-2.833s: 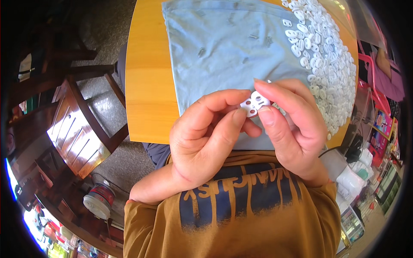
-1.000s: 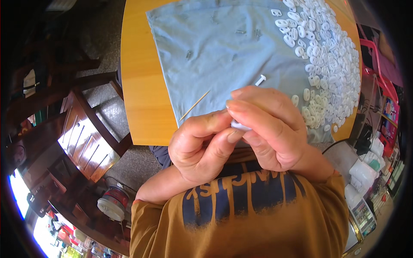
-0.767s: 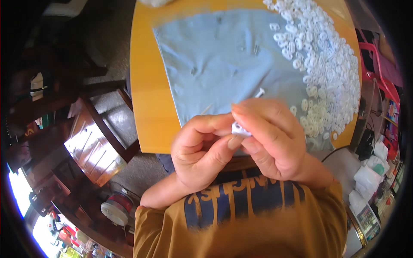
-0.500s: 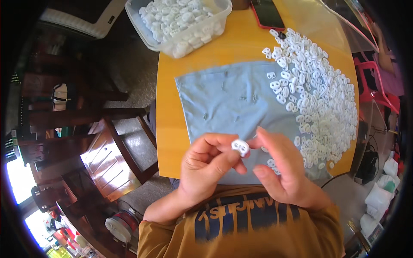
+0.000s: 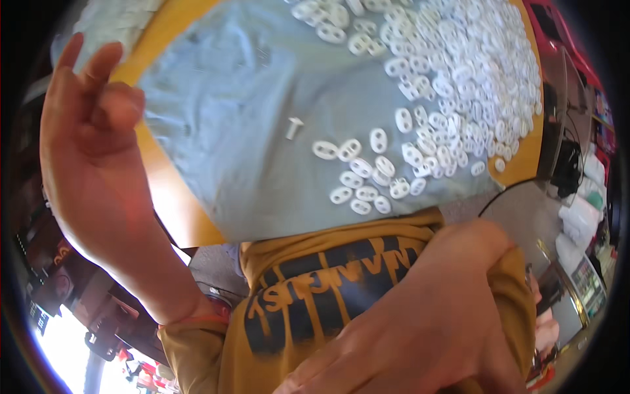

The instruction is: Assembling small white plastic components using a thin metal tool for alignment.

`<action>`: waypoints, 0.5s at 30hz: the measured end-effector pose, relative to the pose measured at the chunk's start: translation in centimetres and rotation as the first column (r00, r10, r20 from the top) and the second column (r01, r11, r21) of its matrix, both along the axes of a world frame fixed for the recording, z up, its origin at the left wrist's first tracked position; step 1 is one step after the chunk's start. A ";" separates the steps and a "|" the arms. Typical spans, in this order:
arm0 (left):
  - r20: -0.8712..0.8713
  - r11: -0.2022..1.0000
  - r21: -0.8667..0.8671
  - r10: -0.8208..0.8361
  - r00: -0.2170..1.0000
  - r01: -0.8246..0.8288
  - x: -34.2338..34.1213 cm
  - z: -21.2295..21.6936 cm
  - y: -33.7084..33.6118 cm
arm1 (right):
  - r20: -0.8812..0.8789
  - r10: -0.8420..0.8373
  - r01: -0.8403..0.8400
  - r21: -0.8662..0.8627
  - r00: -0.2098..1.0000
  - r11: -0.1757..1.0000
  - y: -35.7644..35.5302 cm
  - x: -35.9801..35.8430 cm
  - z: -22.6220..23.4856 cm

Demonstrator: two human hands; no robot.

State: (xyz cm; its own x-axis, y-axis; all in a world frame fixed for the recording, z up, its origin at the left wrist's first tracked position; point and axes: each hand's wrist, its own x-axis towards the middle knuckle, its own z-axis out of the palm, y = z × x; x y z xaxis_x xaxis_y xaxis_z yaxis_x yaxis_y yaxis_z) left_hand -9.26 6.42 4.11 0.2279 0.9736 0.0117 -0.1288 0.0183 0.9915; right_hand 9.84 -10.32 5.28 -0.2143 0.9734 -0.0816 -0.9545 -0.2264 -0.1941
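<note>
My left hand (image 5: 92, 125) is raised past the cloth's left edge, with some fingers stretched apart and others bent. Nothing shows in it. Beyond its fingertips is a blurred heap of white pieces (image 5: 125, 23). My right hand (image 5: 420, 315) is low in front of my shirt, back toward the view. Its fingers are blurred and partly cut off by the lower edge. A small white T-shaped piece (image 5: 294, 128) rests alone on the grey-blue cloth (image 5: 243, 164). To its right lie several white oval pieces with two holes (image 5: 365, 194), in a loose group.
A large spread of similar white pieces (image 5: 459, 72) covers the right side of the cloth and table. The yellow table edge (image 5: 177, 197) shows at left. A dark cable (image 5: 502, 197) runs at the right, with red plastic furniture (image 5: 558, 33) beyond.
My left hand has moved up and left; the white two-hole piece no longer shows in it. My right hand has dropped toward my shirt. The view has shifted, and the phone is out of sight.
</note>
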 end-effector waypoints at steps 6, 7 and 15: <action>-0.242 1.000 -0.010 -0.019 0.970 0.017 3.4 -3.1 -5.9 | 0.017 0.047 -0.046 -0.082 0.999 0.996 -2.7 0.2 -1.3; -0.286 1.000 0.000 0.004 0.958 -0.004 3.7 -3.1 -6.2 | 0.012 0.060 -0.059 -0.074 0.998 0.996 -2.6 0.0 -1.5; -0.301 0.999 0.020 -0.024 0.953 0.032 6.7 -0.3 -9.9 | -0.068 0.151 -0.148 0.048 0.986 0.988 -2.4 -1.8 -1.6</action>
State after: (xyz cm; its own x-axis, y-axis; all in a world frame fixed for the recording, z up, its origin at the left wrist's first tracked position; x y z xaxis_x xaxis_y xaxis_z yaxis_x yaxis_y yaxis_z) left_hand -2.53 -3.46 3.76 0.2518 0.9670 -0.0381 0.1755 -0.0070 0.9845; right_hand 8.01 -12.76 3.66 -0.3611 0.9323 -0.0202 -0.9223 -0.3603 -0.1397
